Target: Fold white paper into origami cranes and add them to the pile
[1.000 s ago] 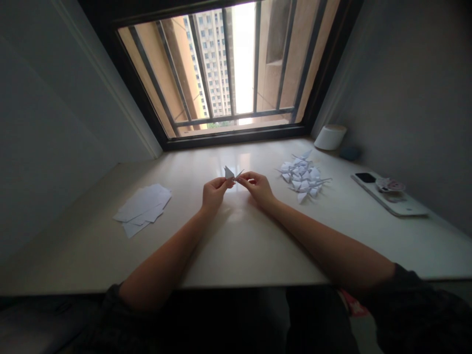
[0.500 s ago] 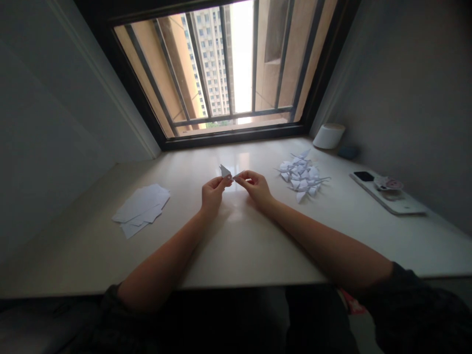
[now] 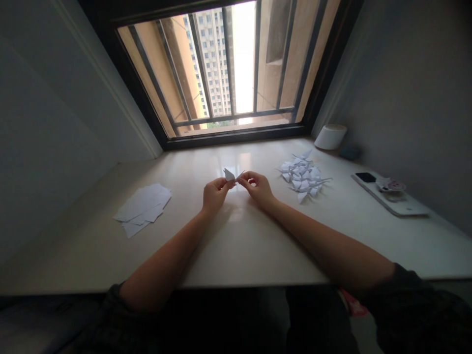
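Note:
A small folded white paper piece (image 3: 230, 174) is held just above the pale table (image 3: 236, 246) at its middle. My left hand (image 3: 215, 192) pinches it from the left with closed fingers. From the right, my right hand (image 3: 258, 187) pinches one of its thin points between thumb and forefinger. A heap of several finished folded paper figures (image 3: 303, 177) lies to the right of my hands. To the left lies a loose stack of flat white paper sheets (image 3: 143, 208).
A phone with a round charm on it (image 3: 389, 192) lies at the table's right side. A white cylinder (image 3: 330, 136) and a small dark object (image 3: 349, 153) stand in the far right corner. A barred window (image 3: 228, 73) runs along the back edge.
Both hands keep their pinch on the folded paper. The paper's tilt shifts a little between frames, and the view wobbles slightly.

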`<state>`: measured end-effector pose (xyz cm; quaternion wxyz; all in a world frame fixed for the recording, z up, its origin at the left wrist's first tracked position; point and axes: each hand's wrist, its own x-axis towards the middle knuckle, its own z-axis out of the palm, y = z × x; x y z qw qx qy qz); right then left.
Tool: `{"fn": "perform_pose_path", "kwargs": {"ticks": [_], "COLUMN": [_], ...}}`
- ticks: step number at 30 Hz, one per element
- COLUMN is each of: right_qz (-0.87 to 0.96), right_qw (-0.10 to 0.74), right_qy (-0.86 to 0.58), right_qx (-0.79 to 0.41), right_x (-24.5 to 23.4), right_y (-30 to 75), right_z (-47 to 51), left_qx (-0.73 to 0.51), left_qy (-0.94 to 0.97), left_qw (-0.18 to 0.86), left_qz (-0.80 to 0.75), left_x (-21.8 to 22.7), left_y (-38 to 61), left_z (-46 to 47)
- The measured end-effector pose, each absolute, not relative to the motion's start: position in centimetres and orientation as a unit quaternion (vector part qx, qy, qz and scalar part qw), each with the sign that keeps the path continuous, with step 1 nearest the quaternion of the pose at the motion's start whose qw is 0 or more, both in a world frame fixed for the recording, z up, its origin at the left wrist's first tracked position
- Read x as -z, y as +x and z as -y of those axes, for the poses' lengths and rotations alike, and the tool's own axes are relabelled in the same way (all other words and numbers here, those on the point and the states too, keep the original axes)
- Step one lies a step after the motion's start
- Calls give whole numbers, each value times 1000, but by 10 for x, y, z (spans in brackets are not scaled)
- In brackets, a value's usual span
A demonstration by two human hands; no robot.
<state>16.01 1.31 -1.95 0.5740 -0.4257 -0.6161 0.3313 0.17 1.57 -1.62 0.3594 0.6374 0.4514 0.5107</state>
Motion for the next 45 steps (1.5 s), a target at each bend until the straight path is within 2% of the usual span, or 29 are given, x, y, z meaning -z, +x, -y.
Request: {"fn": "perform_pose_path", "kwargs": {"ticks": [8, 19, 45], "right_qz": [631, 542, 507], "right_qw": [564, 603, 606], "right_qy": [-431, -447, -499], "right_qx": [-313, -379, -356], "right_x": [22, 22, 25], "right_y": [158, 162, 165], "right_z": [-12, -20, -22], "left_qx": [-504, -477, -415], "left_qy": [651, 674, 710], "left_qw": [314, 279, 190], "left_qz": [-473, -490, -537], "left_x": [15, 7, 7], "left_y": [1, 2, 1], "left_z": [-16, -10, -8]}}
